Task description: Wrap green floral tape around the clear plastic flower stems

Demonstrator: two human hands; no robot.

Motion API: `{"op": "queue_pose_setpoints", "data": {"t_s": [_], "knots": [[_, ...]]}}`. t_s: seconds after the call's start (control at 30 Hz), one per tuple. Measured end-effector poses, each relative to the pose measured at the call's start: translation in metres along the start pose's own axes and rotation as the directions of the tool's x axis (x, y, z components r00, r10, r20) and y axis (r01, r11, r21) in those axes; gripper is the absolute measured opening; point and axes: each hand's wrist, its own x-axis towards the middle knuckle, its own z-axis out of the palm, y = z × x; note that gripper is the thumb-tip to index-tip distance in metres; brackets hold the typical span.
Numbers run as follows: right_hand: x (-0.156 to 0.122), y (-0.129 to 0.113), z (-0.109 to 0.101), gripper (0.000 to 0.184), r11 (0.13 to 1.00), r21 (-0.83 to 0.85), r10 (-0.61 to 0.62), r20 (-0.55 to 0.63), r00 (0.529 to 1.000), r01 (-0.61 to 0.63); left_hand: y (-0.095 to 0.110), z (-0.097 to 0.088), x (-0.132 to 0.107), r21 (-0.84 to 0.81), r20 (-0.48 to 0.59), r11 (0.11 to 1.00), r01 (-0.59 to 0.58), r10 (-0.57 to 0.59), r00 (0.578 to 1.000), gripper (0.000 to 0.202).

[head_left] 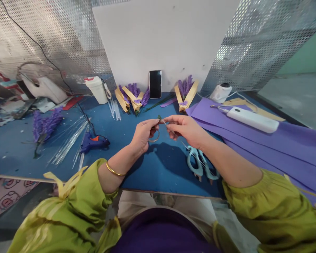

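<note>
Above the blue table [21, 154] my left hand [144, 131] pinches the green tip of a thin wire stem [173, 134] and also holds a small ring of tape [154, 137] under its fingers. My right hand [185, 129] is closed on the same wire just to the right; the wire runs down and right under that forearm. Pale green scissors [201, 164] lie on the table below my right wrist. A blue glue gun [93, 143] lies to the left of my left hand.
Purple foam sheets [279, 144] cover the right side, with a white device [252, 119] on them. Finished purple flower bundles [133, 96] and a phone [155, 83] lean at the back wall. Clear glue sticks [68, 142], a purple flower bunch [46, 124] and a white cup [97, 89] sit left.
</note>
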Motion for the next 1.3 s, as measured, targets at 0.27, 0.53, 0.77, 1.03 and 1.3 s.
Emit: {"op": "queue_pose_setpoints", "data": {"t_s": [0.27,0.53,0.77,1.03,1.3], "knots": [[-0.0007,0.0020,0.0010,0.041,0.997,-0.038,-0.064,-0.076,0.995,0.062,0.0016,0.0006,-0.0003,0.105,0.012,0.991,-0.080,0.079,0.997,0.024],[-0.0029,-0.0051,-0.0050,0.041,0.997,-0.077,-0.037,-0.064,0.997,0.032,0.0033,0.0004,-0.0007,0.011,0.010,1.000,-0.024,0.024,1.000,0.021],[-0.0037,-0.0051,-0.0004,0.043,0.992,-0.117,-0.065,-0.093,0.994,0.054,0.0044,0.0008,-0.0002,-0.076,0.006,0.996,0.054,-0.054,0.999,0.020],[-0.0040,-0.0043,0.0000,0.045,0.985,-0.159,-0.073,-0.074,0.995,0.061,-0.0002,-0.0019,0.0059,-0.131,-0.037,0.989,0.067,-0.072,0.997,0.012],[-0.0044,-0.0036,0.0015,0.045,0.981,-0.178,-0.094,-0.105,0.990,0.074,0.0037,-0.0014,0.0035,-0.087,-0.046,0.996,0.034,-0.038,0.998,0.020]]}}
